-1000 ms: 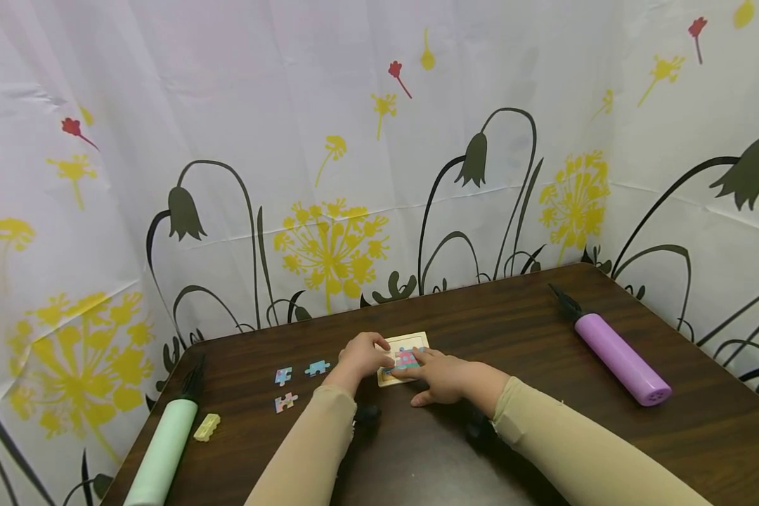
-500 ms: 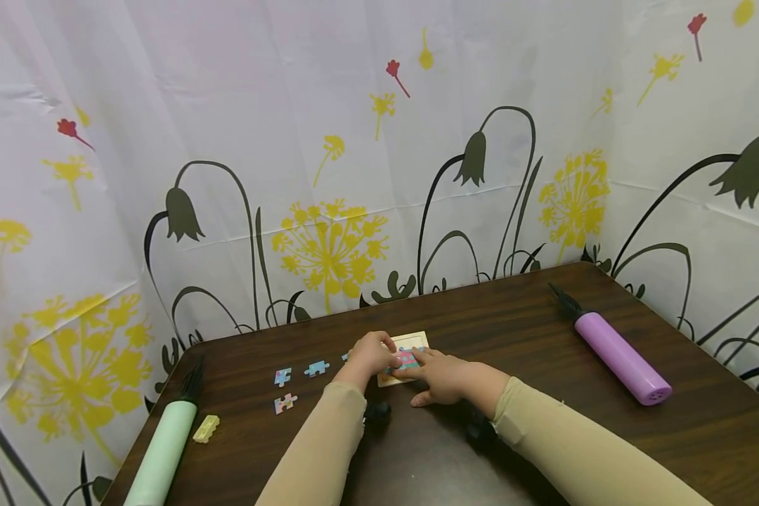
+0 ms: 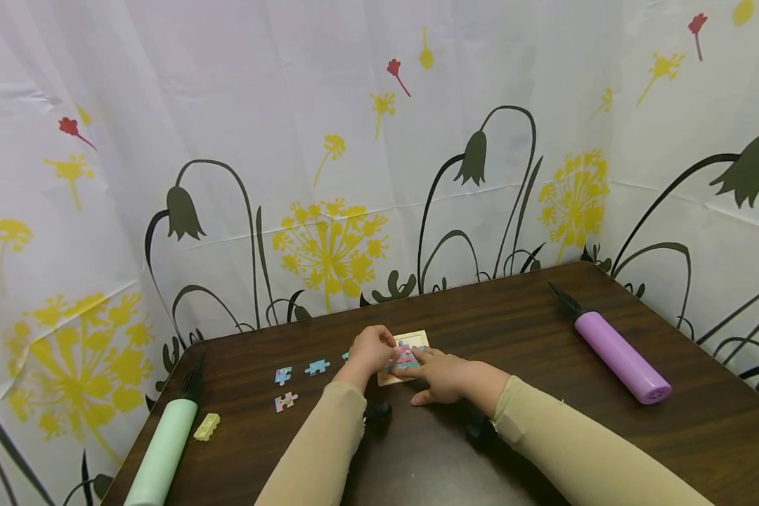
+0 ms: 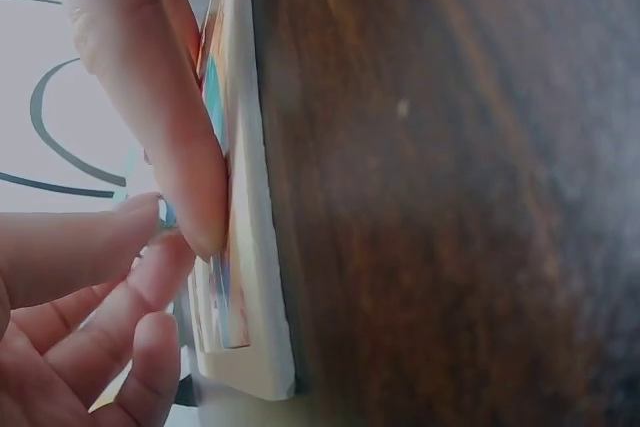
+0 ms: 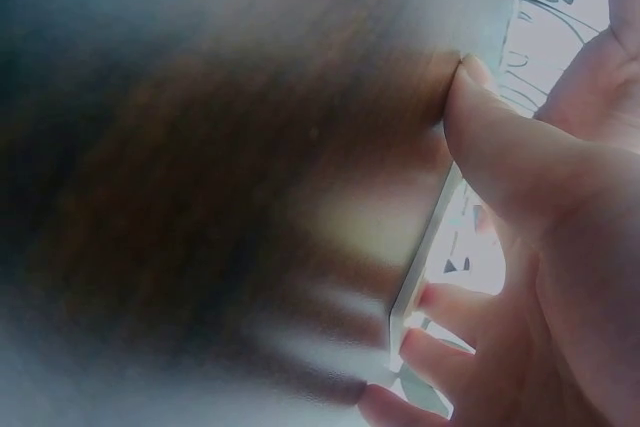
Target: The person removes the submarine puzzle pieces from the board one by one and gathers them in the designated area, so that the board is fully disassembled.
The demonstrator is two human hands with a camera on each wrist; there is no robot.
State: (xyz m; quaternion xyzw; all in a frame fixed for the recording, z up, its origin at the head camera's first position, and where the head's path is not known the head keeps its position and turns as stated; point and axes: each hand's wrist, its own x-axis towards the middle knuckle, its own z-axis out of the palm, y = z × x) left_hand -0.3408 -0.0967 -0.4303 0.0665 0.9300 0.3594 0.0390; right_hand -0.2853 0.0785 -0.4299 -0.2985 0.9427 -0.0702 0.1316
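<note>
Fingers of both hands on a puzzle tray (image 3: pixel 411 341) near the table's (image 3: pixel 544 393) far edge, left hand (image 3: pixel 370 349) pinching a blue puzzle piece (image 4: pixel 166 213) over it, right hand's (image 3: pixel 444 374) spread fingertips (image 3: pixel 417 353) pressing its pieces.

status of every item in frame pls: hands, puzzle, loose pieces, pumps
left hand: fingers curled at the tray's left edge, on a piece.
right hand: fingers flat on the placed pieces.
puzzle tray: flat on the table, partly filled.
loose pieces: three lie flat, left of the tray.
purple pump: lying on its side, untouched.
green pump: lying on its side, untouched.
yellow block: beside the green pump.
</note>
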